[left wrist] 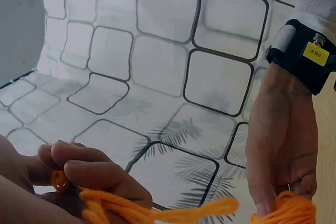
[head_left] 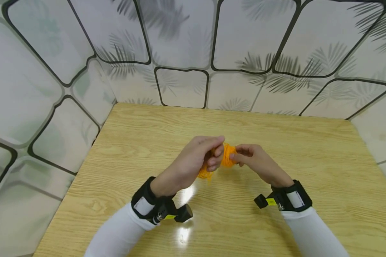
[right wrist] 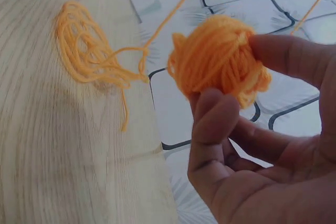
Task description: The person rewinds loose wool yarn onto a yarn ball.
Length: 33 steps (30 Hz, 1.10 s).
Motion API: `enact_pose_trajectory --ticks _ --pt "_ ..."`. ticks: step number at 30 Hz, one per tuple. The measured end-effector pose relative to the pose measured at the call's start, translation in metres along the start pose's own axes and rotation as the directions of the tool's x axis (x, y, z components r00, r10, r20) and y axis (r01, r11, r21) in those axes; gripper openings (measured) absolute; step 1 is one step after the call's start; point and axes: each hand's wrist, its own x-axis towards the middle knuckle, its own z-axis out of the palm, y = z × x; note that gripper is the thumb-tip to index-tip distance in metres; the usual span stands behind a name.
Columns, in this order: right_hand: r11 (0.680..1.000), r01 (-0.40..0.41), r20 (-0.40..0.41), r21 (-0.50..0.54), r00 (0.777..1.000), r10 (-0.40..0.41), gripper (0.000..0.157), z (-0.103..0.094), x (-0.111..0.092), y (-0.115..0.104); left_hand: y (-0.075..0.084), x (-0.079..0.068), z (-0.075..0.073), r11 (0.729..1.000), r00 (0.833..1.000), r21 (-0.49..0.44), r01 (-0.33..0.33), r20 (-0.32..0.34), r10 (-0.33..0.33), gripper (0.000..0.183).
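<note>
Between the thumb and fingers of my right hand (head_left: pixel 257 159) is a small wound ball of orange yarn (head_left: pixel 228 156), held by its end. The right wrist view shows the ball (right wrist: pixel 218 59) up close, its strands wrapped in layers. My left hand (head_left: pixel 194 159) is just left of the ball, fingers curled around orange yarn (left wrist: pixel 118 207); part of that yarn is hidden by the fingers. A loose tangle of the same yarn (right wrist: pixel 65 40) lies on the table, and one strand (right wrist: pixel 176 9) rises from it.
The light wood table (head_left: pixel 122 142) reaches back to a wall covering (head_left: pixel 183 87) with dark-outlined tiles and leaf prints. Camera straps (head_left: pixel 291 196) are on both wrists, over white sleeves (head_left: pixel 312 232).
</note>
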Motion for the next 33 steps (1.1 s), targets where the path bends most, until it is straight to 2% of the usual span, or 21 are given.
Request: enact_pose_trajectory --ticks 5,8,14,18,22,26,30,33 --pt "0.990 0.022 -0.083 0.142 0.997 -0.011 0.050 -0.004 0.006 -0.004 -0.007 -0.011 0.009 0.999 0.999 0.040 -0.006 0.049 0.004 0.041" --pt "0.969 0.052 -0.096 0.241 0.995 -0.030 0.053 -0.007 0.009 -0.009 -0.015 -0.015 0.012 0.998 0.998 0.055 -0.003 0.069 -0.001 0.041" --pt "0.928 0.102 -0.118 0.359 0.991 -0.063 0.051 -0.014 0.011 -0.016 -0.033 -0.022 0.013 0.997 0.996 0.058 0.040 0.083 -0.045 0.042" --pt "0.880 0.147 -0.131 0.453 0.987 -0.097 0.042 -0.020 0.009 -0.021 -0.042 -0.024 0.011 0.997 0.995 0.036 0.072 0.071 -0.075 0.042" --pt "0.803 0.206 -0.123 0.560 0.979 -0.165 0.033 -0.025 0.003 -0.030 -0.051 -0.024 0.007 0.995 0.994 0.020 0.100 0.048 -0.101 0.041" --pt "0.731 0.254 -0.107 0.633 0.964 -0.243 0.033 -0.026 -0.007 -0.042 -0.062 -0.020 0.002 0.991 0.991 -0.003 0.131 0.026 -0.131 0.039" --pt "0.713 0.292 -0.084 0.638 0.946 -0.312 0.038 -0.023 -0.018 -0.054 -0.071 -0.013 -0.004 0.984 0.985 -0.056 0.171 -0.004 -0.172 0.037" --pt "0.719 0.310 -0.058 0.622 0.934 -0.353 0.037 -0.018 -0.027 -0.062 -0.076 -0.008 -0.009 0.976 0.979 -0.086 0.200 -0.025 -0.203 0.037"
